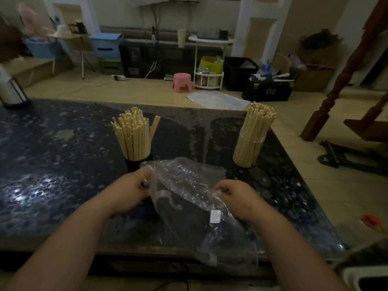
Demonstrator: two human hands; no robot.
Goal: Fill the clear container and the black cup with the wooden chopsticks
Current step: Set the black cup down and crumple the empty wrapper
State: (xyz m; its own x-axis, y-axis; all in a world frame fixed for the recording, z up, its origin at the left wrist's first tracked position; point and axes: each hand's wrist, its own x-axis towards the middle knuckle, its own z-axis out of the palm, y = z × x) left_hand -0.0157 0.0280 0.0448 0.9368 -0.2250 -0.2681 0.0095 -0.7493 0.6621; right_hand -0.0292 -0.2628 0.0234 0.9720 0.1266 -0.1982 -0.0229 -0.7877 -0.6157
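- Holding a crinkly plastic bag up off the table with both hands, near the middle of the near edge.
- Gripping one side of the bag's mouth in the curled fingers of the left hand.
- Pinching the other side with the fingertips of the right hand.
- Pulling the two sides apart, most likely to peek inside or shake out any last sticks.
- Seeing no sticks in the bag, though hard to be sure through the shiny plastic.
- Letting the bag's tail hang down past the near edge of the table.
- Standing just behind the left hand, about the middle of the table: the black cup, packed with wooden chopsticks.
- Poking up tall and spreading out like a fan, with one flat pair leaning off to the right side of the cup.
- Standing by the right edge, close to the far right corner and well apart from the cup: the clear container, also stuffed tight with chopsticks.
- Tipping a little to the right at the top.
- Kept upright, likely so more can be dropped in from above.
- Looking about full, both of them, so probably close to the end of the job.
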